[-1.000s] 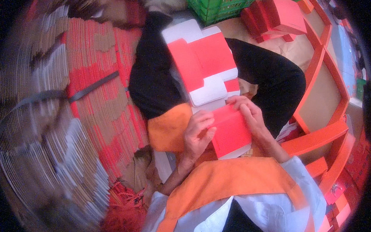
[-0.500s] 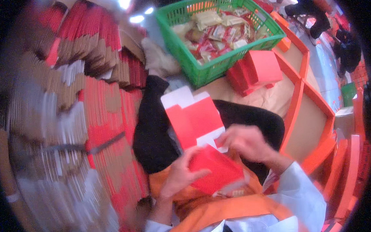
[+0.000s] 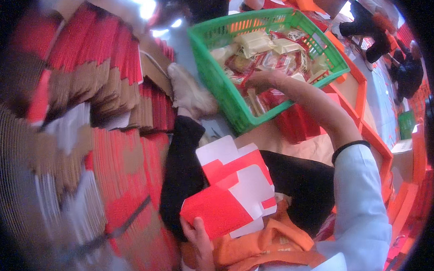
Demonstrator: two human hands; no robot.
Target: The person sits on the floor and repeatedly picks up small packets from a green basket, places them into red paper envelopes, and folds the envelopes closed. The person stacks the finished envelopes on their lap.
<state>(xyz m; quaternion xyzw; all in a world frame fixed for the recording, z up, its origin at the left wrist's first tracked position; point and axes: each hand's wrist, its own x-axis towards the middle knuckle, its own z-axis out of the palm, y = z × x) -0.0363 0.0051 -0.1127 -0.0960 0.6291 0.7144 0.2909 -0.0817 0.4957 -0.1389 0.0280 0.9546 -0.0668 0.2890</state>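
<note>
My left hand (image 3: 199,235) grips the lower left edge of a red carton (image 3: 218,209), its thumb on the red face. The carton has white inner flaps spread open on its right side. Beneath and beyond it, on my lap, lies another red carton blank (image 3: 239,161) with white flaps. My right arm stretches forward over the rim of a green plastic crate (image 3: 269,113). Inside, my right hand (image 3: 264,80) is down among wrapped food packets (image 3: 256,43) in cream and red wrappers. Its fingers are blurred and partly hidden, so their grip does not show.
A red box (image 3: 298,123) stands against the crate's near side, partly behind my right forearm. Stacks of flat red and brown cartons (image 3: 118,182) fill the left, one bundle strapped. Orange-edged trays (image 3: 354,97) line the right. Other people (image 3: 371,30) are at the far right.
My right hand has left the carton and reached into the crate. My left hand has moved lower with the carton, whose white flaps now show spread.
</note>
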